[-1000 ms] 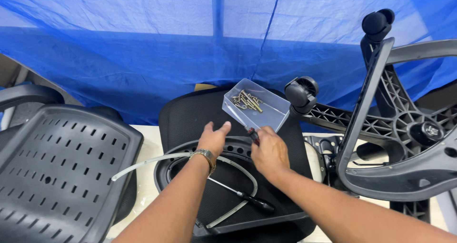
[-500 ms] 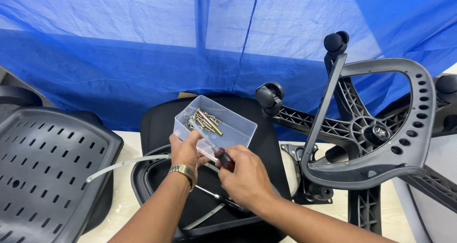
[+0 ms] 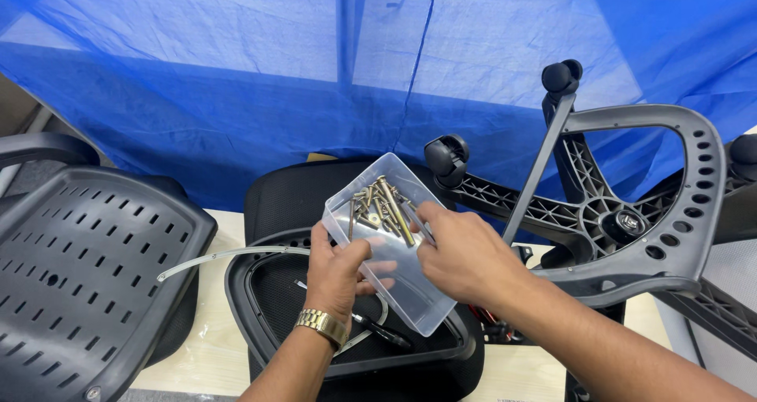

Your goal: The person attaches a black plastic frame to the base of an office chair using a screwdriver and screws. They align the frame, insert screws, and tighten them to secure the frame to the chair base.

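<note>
Hands meet over a clear rectangular plastic tray, lifted and tipped so that its far end sits higher than the near end, above the black moulded plastic chair seat shell that lies on the pale tabletop. The left hand, with a gold metal wristwatch on its wrist, cups the tray's left wall from below, thumb hooked over the rim, which steadies the container so it cannot slide. The right hand comes in over the tray's right rim, its fingertips drawn together inside, apparently pinching at the heap of brass-coloured screws and bolts gathered at the tray's far end; whether one is actually caught between them I cannot tell.

Below the tray, inside the seat shell, a thin black-handled screwdriver lies within reach. A curved grey metal strip runs left of the tray, along the shell's edge. Further left of the tray rests a perforated black plastic chair backrest. Right of the tray stands an upturned black five-star chair base with caster wheels, and in front of it a grey looped armrest frame. Behind the tray hangs a blue tarpaulin sheet.
</note>
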